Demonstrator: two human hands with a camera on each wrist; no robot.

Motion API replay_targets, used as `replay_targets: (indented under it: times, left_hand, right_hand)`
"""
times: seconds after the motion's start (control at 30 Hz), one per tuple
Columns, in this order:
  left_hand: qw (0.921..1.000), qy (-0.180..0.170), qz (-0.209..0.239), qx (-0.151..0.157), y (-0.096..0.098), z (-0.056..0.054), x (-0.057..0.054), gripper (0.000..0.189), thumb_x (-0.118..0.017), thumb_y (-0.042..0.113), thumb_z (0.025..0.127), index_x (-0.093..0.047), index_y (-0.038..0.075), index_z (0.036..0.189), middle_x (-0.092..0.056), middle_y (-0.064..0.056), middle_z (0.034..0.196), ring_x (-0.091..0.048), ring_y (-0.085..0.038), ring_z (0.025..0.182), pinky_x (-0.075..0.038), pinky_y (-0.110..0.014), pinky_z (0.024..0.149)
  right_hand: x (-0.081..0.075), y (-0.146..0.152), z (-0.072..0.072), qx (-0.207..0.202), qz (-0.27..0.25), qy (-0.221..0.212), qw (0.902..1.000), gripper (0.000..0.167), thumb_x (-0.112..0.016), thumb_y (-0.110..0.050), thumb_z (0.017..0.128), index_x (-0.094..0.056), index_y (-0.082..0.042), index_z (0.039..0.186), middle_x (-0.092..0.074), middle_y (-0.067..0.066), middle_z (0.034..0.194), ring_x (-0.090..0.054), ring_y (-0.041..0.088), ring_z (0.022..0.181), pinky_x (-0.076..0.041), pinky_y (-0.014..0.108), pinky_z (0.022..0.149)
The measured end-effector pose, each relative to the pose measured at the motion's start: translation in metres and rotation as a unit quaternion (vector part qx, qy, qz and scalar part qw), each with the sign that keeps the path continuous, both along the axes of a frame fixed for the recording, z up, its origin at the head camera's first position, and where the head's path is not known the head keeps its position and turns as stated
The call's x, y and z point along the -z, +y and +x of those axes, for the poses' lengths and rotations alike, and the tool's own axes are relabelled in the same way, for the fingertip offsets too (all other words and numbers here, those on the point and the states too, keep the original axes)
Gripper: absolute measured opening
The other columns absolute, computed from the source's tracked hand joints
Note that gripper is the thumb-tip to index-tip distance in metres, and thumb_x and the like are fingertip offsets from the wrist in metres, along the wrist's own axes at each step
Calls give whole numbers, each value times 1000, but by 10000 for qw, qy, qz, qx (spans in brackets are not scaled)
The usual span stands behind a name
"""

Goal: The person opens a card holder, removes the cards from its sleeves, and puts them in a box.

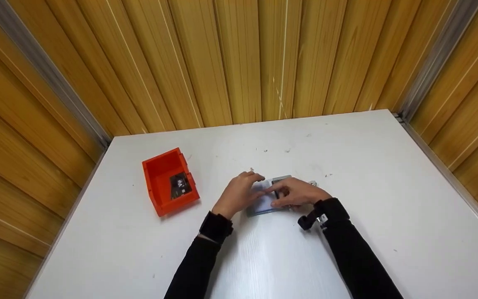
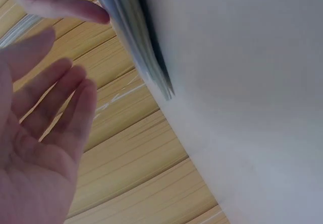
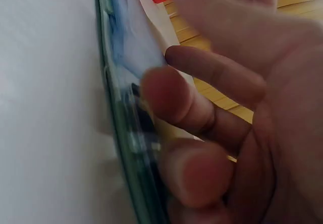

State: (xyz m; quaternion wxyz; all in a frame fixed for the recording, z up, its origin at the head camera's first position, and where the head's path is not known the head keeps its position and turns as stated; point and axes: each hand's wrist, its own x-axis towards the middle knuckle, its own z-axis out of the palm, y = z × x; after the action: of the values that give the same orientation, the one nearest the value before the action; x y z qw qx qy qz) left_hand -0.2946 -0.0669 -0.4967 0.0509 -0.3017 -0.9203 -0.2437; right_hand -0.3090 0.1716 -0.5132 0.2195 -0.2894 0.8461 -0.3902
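Observation:
A flat card holder (image 1: pixel 267 205) with clear, bluish plastic sleeves and a green edge (image 3: pixel 119 133) lies on the table beneath both hands. A dark card-like piece (image 3: pixel 143 117) shows under its plastic in the right wrist view. My left hand (image 1: pixel 241 193) hovers at the holder's left side, fingers loosely bent and its palm bare in the left wrist view. My right hand (image 1: pixel 300 192) is over the right half, index finger stretched left across the sleeve and the other fingers bent. Whether its fingertips pinch the plastic is unclear. The right hand hides part of the holder.
An orange bin (image 1: pixel 152 195) stands on the left of the white table (image 1: pixel 380 216), with a black card (image 1: pixel 180 185) marked VIP inside. A small shiny round piece (image 1: pixel 313 183) shows beside the right hand. Yellow wood-patterned walls (image 1: pixel 239 62) enclose the table's back and sides.

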Motion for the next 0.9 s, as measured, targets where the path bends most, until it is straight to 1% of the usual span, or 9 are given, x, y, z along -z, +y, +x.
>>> replay_targets:
  times: [0.13, 0.23, 0.33, 0.47, 0.63, 0.73, 0.8, 0.87, 0.9]
  left_hand:
    - [9988, -263, -411, 59, -1, 1, 2, 52, -84, 23, 89, -66, 6, 135, -69, -11, 132, -63, -26, 125, -52, -40, 107]
    - [9973, -283, -662, 113, -2, 2, 4, 57, -87, 22, 85, -66, 7, 136, -71, -9, 128, -65, -24, 118, -54, -38, 103]
    - [9961, -264, -821, 174, -2, 2, 4, 55, -88, 21, 84, -69, 11, 134, -73, -7, 124, -66, -23, 113, -55, -37, 100]
    - [9947, -332, -954, 176, -2, 3, 4, 47, -87, 21, 85, -73, 16, 130, -74, -6, 122, -66, -23, 112, -55, -37, 100]
    - [9944, -362, -988, 65, 0, 6, 2, 38, -86, 16, 85, -78, 15, 122, -74, -7, 119, -65, -23, 108, -56, -37, 98]
    - [9962, -500, -708, -39, 10, 10, 2, 38, -83, 8, 85, -76, 10, 122, -74, -8, 118, -65, -22, 106, -56, -35, 97]
    - [9962, -845, -203, -84, 20, 13, 3, 39, -79, 5, 88, -73, 5, 127, -73, -11, 118, -66, -21, 107, -56, -34, 97]
    - [9898, -1342, 435, -181, 32, 15, 4, 41, -73, 6, 92, -67, 0, 131, -72, -13, 117, -66, -20, 104, -56, -33, 95]
    - [9830, -1622, 811, -299, 37, 16, 4, 41, -71, 7, 94, -64, -3, 133, -72, -15, 117, -66, -20, 103, -56, -33, 93]
  right_hand:
    - [2, 6, -4, 222, 182, 460, 9985, 55, -83, -24, 88, -67, -20, 140, -55, -7, 78, -51, 8, 68, -41, 22, 63]
    - [4, 13, -7, 298, 204, 555, 9978, 63, -86, -23, 85, -64, -18, 143, -55, -7, 76, -51, 9, 69, -41, 22, 64]
    - [4, 23, -9, 465, 192, 427, 9978, 70, -90, -23, 81, -62, -17, 144, -53, -6, 69, -49, 10, 65, -39, 21, 60]
    - [5, 38, -10, 867, 232, 122, 9959, 74, -94, -19, 75, -65, -18, 142, -51, -5, 65, -46, 10, 61, -35, 21, 54]
    - [5, 52, -11, 1161, 288, -231, 9925, 78, -95, -18, 73, -63, -17, 144, -53, -4, 65, -46, 10, 56, -35, 21, 50]
    - [6, 55, -10, 1245, 210, -493, 9908, 81, -95, -17, 72, -61, -18, 146, -56, -2, 64, -47, 10, 51, -39, 22, 47]
    - [5, 56, -10, 1328, 167, -626, 9890, 81, -95, -16, 72, -61, -19, 146, -57, -1, 65, -48, 11, 48, -41, 22, 45]
    - [5, 55, -10, 1331, 147, -674, 9887, 81, -94, -15, 73, -60, -20, 147, -58, 0, 65, -48, 12, 46, -42, 23, 43]
    - [5, 55, -10, 1323, 169, -656, 9889, 81, -94, -15, 73, -60, -21, 147, -58, 1, 65, -49, 12, 47, -43, 23, 44]
